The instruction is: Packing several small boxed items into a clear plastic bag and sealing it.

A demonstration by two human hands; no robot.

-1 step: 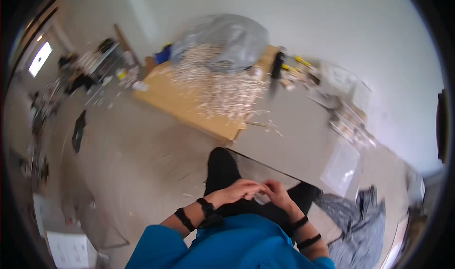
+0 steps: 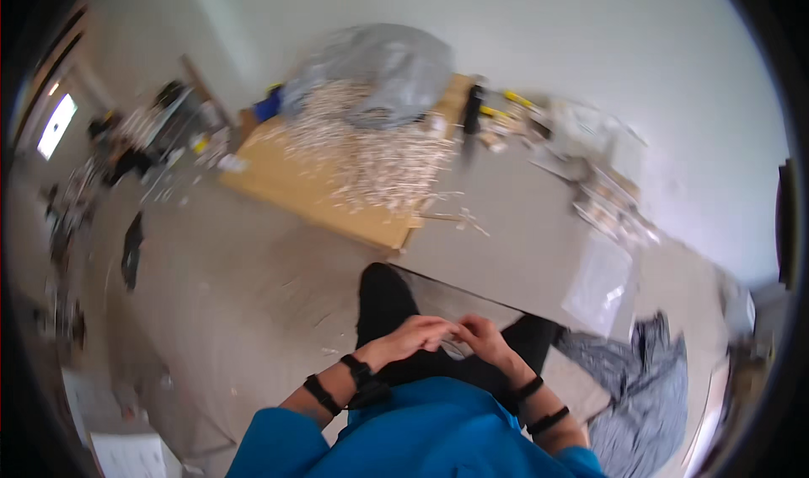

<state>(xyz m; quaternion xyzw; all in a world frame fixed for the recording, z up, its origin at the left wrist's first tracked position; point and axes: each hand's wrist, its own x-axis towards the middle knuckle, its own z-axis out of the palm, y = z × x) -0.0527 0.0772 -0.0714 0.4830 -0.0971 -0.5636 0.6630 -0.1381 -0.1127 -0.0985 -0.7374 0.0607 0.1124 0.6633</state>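
— While seated over the floor, head view: left hand and right hand brought together at the lap, fingertips pinched on a small pale piece, too blurred to identify.

— Risk from here?

— Likely slipping from so light a pinch, dropping onto the dark trousers or floor, lost among scattered bits. Heap of wooden sticks well apart on the cardboard sheet.

Beside the tan wooden board I count one heap of pale wooden sticks, one crumpled grey plastic bag, one clear flat plastic pouch, two hands, four black wristbands.
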